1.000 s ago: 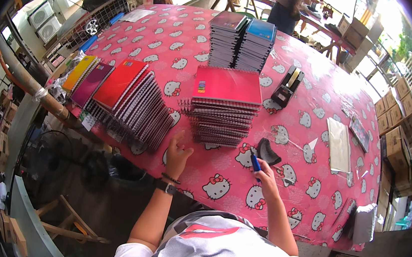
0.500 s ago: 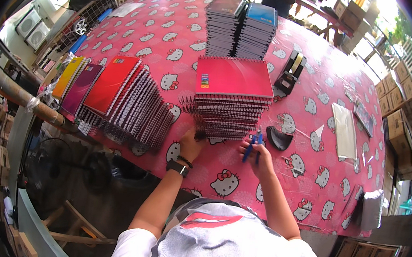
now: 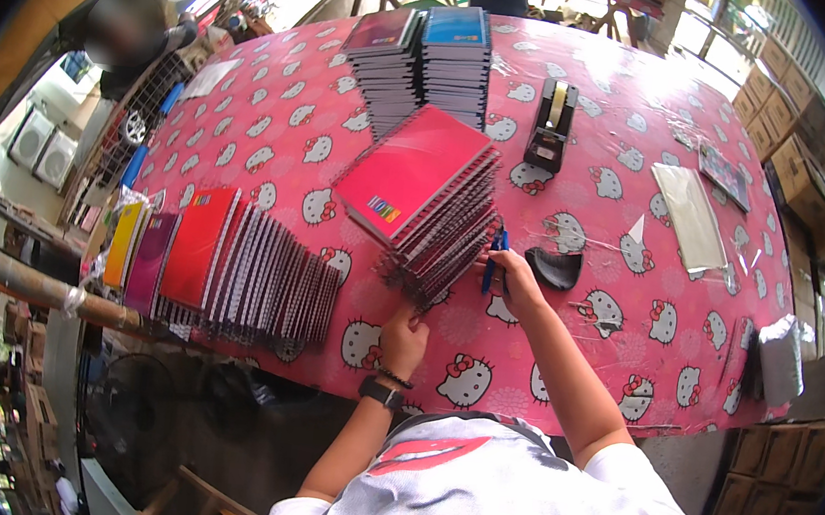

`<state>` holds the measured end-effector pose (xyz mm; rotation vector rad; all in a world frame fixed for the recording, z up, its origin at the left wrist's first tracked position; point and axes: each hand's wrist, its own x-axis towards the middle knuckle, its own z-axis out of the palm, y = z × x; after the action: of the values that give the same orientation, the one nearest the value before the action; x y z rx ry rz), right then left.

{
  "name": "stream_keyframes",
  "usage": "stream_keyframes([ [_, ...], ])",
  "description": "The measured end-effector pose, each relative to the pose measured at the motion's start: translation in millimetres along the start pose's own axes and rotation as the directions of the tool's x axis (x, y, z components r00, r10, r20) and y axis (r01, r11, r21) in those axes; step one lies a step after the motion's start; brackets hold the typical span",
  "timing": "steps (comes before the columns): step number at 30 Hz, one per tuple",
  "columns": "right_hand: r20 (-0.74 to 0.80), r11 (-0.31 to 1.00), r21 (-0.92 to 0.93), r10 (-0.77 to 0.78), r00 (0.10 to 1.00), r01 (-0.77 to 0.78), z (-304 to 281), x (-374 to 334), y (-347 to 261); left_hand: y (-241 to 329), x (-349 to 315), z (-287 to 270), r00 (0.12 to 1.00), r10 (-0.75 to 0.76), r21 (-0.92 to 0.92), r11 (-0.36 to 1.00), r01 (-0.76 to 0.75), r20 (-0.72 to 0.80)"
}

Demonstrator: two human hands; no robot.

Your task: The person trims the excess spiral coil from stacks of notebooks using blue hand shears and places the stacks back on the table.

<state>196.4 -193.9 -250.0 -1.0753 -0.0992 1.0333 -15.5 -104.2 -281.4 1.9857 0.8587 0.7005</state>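
A tall stack of spiral notebooks (image 3: 416, 172) with a pink-red cover on top stands in front of me. It is turned at an angle, its coil edges facing right and toward me. My left hand (image 3: 403, 344) is closed at the stack's near lower corner; what its fingertips pinch is hidden. Blue-handled pliers (image 3: 494, 266) are in my right hand (image 3: 514, 276), close beside the coils on the stack's right. A black curved holder-like piece (image 3: 554, 269) lies just right of that hand.
Leaning notebooks (image 3: 260, 272) in red, purple and yellow fill the table's left edge. Behind stand two notebook piles (image 3: 455, 61). A black tape dispenser (image 3: 551, 126) and a clear plastic packet (image 3: 688, 218) lie on the pink tablecloth (image 3: 564, 349). Cardboard boxes (image 3: 785, 468) are at right.
The notebook stack has turned, its coil edges swinging to the right side. My left hand stays at its near corner; the pliers remain in my right hand. The view has shifted.
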Motion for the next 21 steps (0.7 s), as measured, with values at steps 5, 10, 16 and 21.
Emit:
stream_keyframes([
  [5,0.000,0.121,-0.987,-0.667,0.745,0.107,-9,-12,-10,34,29,-72,0.960,-0.194,-0.310,0.943,0.125,-0.201],
  [10,0.075,0.083,-0.962,-0.835,0.545,0.259,10,-32,-35,121,88,-101,0.904,0.067,-0.533,0.788,-0.308,-0.423],
  [16,0.025,0.474,-0.282,-0.866,0.500,0.834,120,-33,-99,145,143,-78,0.915,0.177,-0.752,0.524,-0.400,-0.363],
  [21,-0.015,0.399,-0.281,-0.911,0.412,0.873,144,-12,-111,161,150,-74,0.910,0.024,-0.670,0.669,-0.323,-0.415],
])
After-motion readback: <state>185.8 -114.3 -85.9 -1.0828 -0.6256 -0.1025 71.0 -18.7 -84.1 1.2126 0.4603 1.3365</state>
